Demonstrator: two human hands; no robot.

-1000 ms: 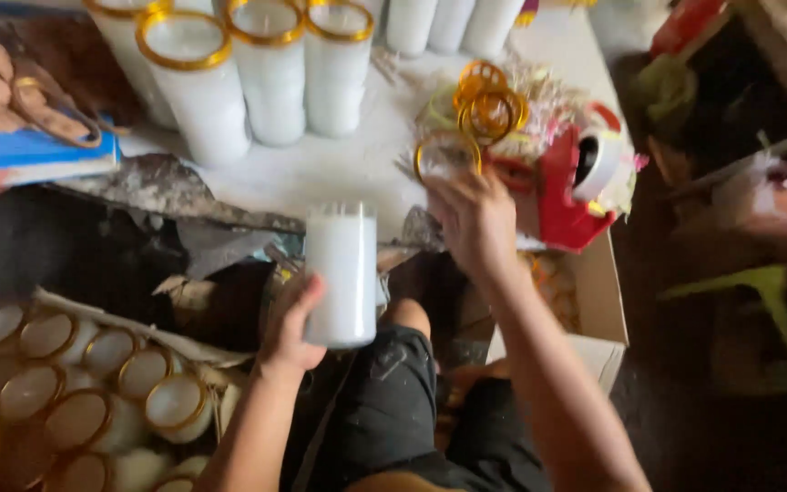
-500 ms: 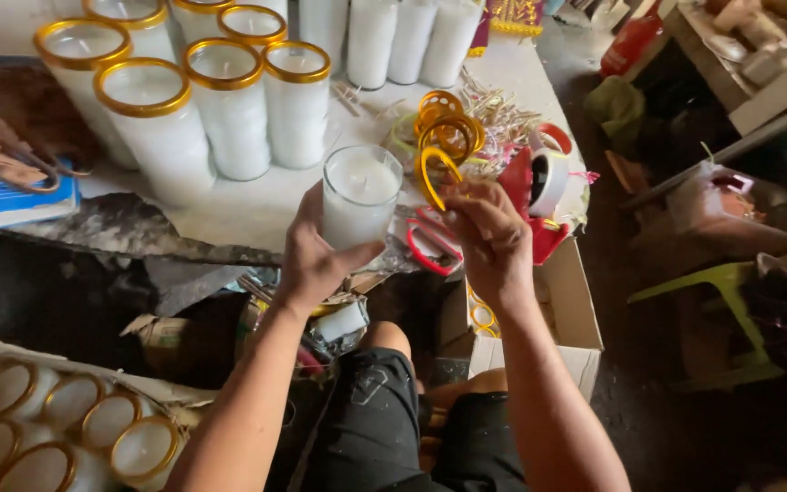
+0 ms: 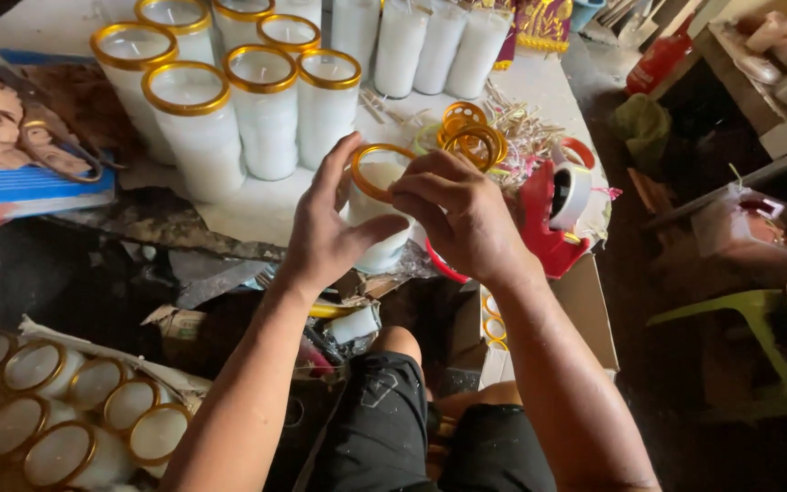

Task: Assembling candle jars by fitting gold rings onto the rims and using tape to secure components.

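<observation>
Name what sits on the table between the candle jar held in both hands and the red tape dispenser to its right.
In the head view, a small pile of loose gold rings lies between the held candle jar and the red tape dispenser, partly hidden by the right hand.

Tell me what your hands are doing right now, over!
Left hand grips white candle glass. Right hand presses gold ring onto its rim. Loose gold rings and red tape dispenser close by, not blocking.

Ringed candles point(image 3: 229, 109) stand on table point(image 3: 257, 214), left of held candle point(image 3: 377, 219); tape dispenser point(image 3: 557, 214) right; loose rings point(image 3: 471, 137) behind.
</observation>
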